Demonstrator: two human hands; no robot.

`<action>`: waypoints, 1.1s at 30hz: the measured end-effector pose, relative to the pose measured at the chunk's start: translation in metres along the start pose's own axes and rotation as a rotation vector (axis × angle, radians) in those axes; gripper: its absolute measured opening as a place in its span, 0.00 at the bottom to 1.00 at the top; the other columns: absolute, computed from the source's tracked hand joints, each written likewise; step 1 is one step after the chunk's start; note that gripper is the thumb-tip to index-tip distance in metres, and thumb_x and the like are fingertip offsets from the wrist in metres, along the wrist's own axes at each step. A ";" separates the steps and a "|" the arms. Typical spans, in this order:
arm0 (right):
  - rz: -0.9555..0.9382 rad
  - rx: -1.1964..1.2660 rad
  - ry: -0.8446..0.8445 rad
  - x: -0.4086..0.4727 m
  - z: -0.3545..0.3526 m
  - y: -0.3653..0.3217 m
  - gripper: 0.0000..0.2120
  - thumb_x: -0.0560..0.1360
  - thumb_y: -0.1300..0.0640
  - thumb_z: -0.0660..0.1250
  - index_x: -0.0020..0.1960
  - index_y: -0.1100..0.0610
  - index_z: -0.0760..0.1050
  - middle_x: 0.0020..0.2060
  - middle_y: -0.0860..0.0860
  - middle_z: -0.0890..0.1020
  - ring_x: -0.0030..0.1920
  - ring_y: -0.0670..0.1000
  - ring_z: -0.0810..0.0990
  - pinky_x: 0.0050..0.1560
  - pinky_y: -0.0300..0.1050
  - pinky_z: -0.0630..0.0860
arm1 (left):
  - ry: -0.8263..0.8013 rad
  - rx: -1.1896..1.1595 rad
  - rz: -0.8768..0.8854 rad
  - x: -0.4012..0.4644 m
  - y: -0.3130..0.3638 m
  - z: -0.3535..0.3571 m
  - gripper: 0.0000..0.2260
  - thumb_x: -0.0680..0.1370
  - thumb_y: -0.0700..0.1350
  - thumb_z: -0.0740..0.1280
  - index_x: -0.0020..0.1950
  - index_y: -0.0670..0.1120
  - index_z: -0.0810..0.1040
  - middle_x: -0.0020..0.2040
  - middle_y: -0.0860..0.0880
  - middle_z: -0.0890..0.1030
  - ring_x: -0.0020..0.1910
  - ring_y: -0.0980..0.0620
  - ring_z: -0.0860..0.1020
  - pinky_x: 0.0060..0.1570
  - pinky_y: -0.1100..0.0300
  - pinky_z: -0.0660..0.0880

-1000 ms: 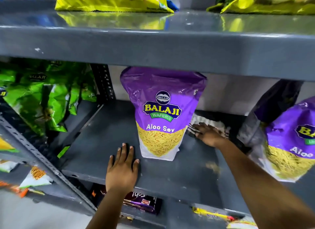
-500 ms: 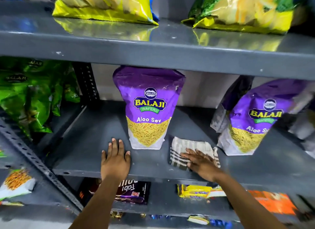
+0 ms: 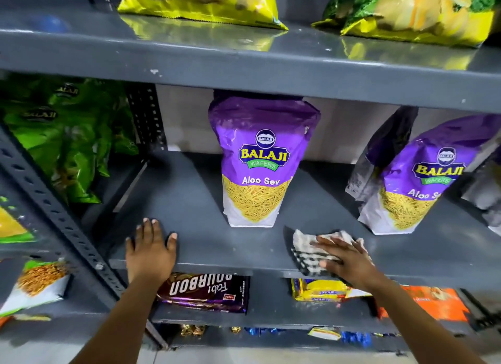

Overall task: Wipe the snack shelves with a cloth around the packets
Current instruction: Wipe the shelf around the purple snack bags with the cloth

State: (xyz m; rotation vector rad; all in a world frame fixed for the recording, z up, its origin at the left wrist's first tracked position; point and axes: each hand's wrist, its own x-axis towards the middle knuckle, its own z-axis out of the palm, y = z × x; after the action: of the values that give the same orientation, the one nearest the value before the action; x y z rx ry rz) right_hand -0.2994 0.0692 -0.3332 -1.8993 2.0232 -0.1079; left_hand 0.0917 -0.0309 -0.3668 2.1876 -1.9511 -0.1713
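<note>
A purple Aloo Sev packet [image 3: 260,163] stands upright in the middle of the grey metal shelf [image 3: 189,201]. A second purple Aloo Sev packet [image 3: 417,184] leans at the right. My right hand [image 3: 344,258] lies flat on a checked cloth [image 3: 306,248], pressing it on the shelf's front edge between the two packets. My left hand [image 3: 150,248] rests flat on the shelf's front edge, left of the middle packet, with nothing in it.
Yellow packets [image 3: 206,2] lie on the shelf above. Green packets [image 3: 62,135] fill the neighbouring rack at the left, past a perforated upright [image 3: 54,209]. A Bourbon biscuit pack [image 3: 206,290] and yellow and orange packs [image 3: 320,290] sit on the shelf below.
My right hand has drawn the cloth from behind the middle packet forward to the shelf's front edge. My left hand has stayed on the front edge.
</note>
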 end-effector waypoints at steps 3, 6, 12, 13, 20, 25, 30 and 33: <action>0.021 0.236 -0.046 -0.018 -0.006 0.014 0.40 0.58 0.19 0.50 0.60 0.41 0.72 0.63 0.39 0.71 0.66 0.41 0.68 0.63 0.29 0.58 | 0.010 -0.005 0.005 -0.001 0.003 0.001 0.27 0.80 0.54 0.48 0.75 0.40 0.50 0.76 0.42 0.51 0.74 0.45 0.48 0.70 0.48 0.47; 0.211 0.526 -0.031 -0.027 -0.035 0.007 0.05 0.76 0.51 0.64 0.44 0.46 0.79 0.41 0.54 0.78 0.33 0.46 0.75 0.30 0.32 0.71 | 0.017 0.012 0.015 0.000 0.001 0.001 0.27 0.80 0.54 0.48 0.75 0.41 0.51 0.76 0.42 0.51 0.74 0.45 0.48 0.70 0.48 0.46; 0.068 0.435 0.282 0.009 -0.024 -0.121 0.17 0.76 0.67 0.57 0.56 0.54 0.79 0.48 0.56 0.84 0.37 0.43 0.81 0.39 0.38 0.76 | 0.012 0.002 0.025 0.000 0.000 0.002 0.27 0.80 0.54 0.47 0.75 0.41 0.50 0.76 0.43 0.51 0.74 0.45 0.48 0.70 0.47 0.44; -0.003 0.367 0.241 0.011 -0.007 -0.151 0.17 0.76 0.66 0.57 0.58 0.53 0.78 0.56 0.54 0.83 0.49 0.48 0.82 0.51 0.41 0.74 | 0.009 0.001 0.026 0.001 -0.001 0.002 0.27 0.80 0.54 0.47 0.75 0.41 0.49 0.76 0.43 0.51 0.74 0.45 0.48 0.70 0.47 0.44; -0.136 -0.028 0.044 0.009 0.068 -0.168 0.45 0.63 0.25 0.37 0.75 0.45 0.48 0.77 0.45 0.50 0.77 0.49 0.47 0.70 0.42 0.39 | -0.011 0.034 0.029 0.001 -0.002 0.003 0.27 0.80 0.55 0.45 0.75 0.41 0.48 0.77 0.43 0.49 0.74 0.46 0.47 0.70 0.47 0.44; 0.012 0.060 0.258 -0.013 0.053 -0.094 0.30 0.68 0.37 0.54 0.65 0.49 0.71 0.66 0.50 0.77 0.66 0.54 0.74 0.67 0.53 0.68 | -0.019 0.029 0.030 0.001 -0.002 0.002 0.27 0.80 0.54 0.45 0.75 0.41 0.48 0.77 0.43 0.49 0.74 0.46 0.47 0.70 0.47 0.43; 0.314 0.175 0.284 -0.030 0.014 -0.072 0.14 0.74 0.52 0.64 0.59 0.52 0.76 0.49 0.59 0.85 0.49 0.61 0.82 0.48 0.52 0.77 | -0.036 0.029 0.026 0.000 -0.001 0.003 0.27 0.80 0.54 0.45 0.75 0.41 0.47 0.77 0.43 0.47 0.74 0.46 0.46 0.70 0.46 0.42; 0.179 0.314 0.349 -0.009 0.019 -0.136 0.17 0.75 0.59 0.63 0.63 0.51 0.72 0.49 0.61 0.84 0.48 0.63 0.81 0.48 0.53 0.77 | -0.019 0.022 0.027 0.001 -0.002 0.004 0.27 0.80 0.54 0.45 0.75 0.41 0.47 0.77 0.43 0.48 0.74 0.46 0.46 0.70 0.46 0.42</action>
State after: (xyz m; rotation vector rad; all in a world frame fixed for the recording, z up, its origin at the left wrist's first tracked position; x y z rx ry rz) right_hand -0.1643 0.0686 -0.3087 -1.5808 2.2257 -0.7096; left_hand 0.0923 -0.0320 -0.3715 2.1801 -2.0010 -0.1682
